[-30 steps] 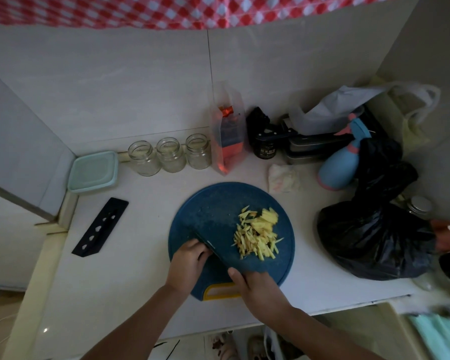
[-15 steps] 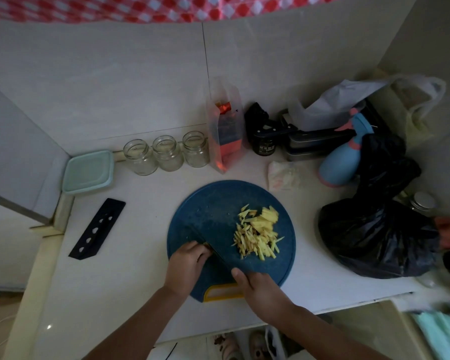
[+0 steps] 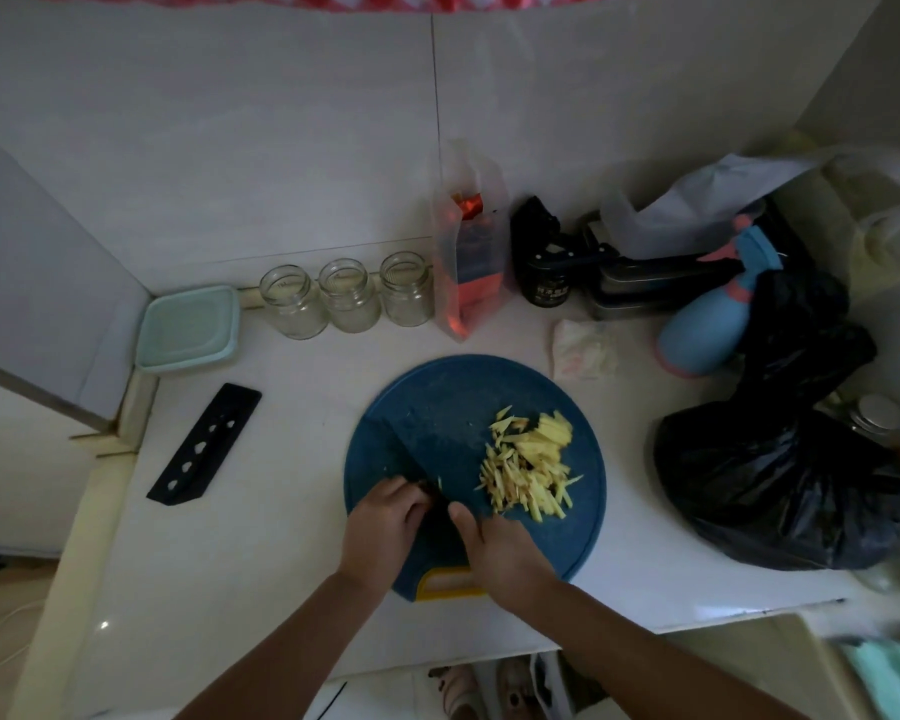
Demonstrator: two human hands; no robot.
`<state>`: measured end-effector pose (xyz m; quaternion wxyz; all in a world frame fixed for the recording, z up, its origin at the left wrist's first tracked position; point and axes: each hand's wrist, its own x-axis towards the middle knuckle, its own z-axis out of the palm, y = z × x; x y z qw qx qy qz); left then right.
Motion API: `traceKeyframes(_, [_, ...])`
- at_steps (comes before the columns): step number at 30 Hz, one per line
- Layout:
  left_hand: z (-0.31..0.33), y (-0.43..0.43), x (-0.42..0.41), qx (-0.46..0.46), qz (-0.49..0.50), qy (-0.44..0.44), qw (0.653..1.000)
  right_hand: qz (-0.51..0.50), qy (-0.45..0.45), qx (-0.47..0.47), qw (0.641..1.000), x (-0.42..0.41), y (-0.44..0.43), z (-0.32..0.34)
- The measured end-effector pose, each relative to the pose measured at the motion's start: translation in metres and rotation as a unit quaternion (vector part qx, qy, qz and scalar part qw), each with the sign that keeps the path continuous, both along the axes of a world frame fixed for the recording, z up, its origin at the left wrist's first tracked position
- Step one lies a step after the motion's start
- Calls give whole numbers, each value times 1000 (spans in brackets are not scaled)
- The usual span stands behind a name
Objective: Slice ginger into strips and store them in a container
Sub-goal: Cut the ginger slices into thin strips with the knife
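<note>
A pile of pale yellow ginger strips (image 3: 528,467) lies on the right half of a round blue cutting board (image 3: 468,387) with a yellow handle. A dark knife blade (image 3: 398,444) runs up and left across the board from between my hands. My right hand (image 3: 500,548) grips the knife's handle, thumb raised along it; the handle itself is hidden. My left hand (image 3: 385,519) sits just left of the blade, its fingers curled over a small brownish ginger piece (image 3: 428,486) at the blade's near end. A mint-green lidded container (image 3: 188,327) stands at the back left.
A black perforated knife sheath (image 3: 204,445) lies left of the board. Three glass jars (image 3: 346,296) and an orange packet (image 3: 471,267) line the back wall. A blue spray bottle (image 3: 705,324) and a black plastic bag (image 3: 780,475) crowd the right side.
My right hand has moved up and left, closing on my left hand. The blade now reaches farther up and left across the board. The ginger pile has not moved.
</note>
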<state>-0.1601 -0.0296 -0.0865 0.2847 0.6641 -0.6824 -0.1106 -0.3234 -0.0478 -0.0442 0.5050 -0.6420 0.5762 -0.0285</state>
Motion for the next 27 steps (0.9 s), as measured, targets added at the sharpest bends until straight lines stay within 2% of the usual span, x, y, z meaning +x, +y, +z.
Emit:
traceKeyframes(4, [1,2,-2,-10,11,12,1000,-108,-89,51,989,-18,1,1])
traceKeyframes(8, [-5,2,1,12,9,27,1000,-81,-80,21,993,-32,7,0])
traceKeyframes(16, [3,0,2,-19,-4,-9,1000,0,-60,-27,998,-27,15,11])
traceKeyframes(27, [1,0,6,-8,-24,-33,999,26,-15,-26,999,-25,22,9])
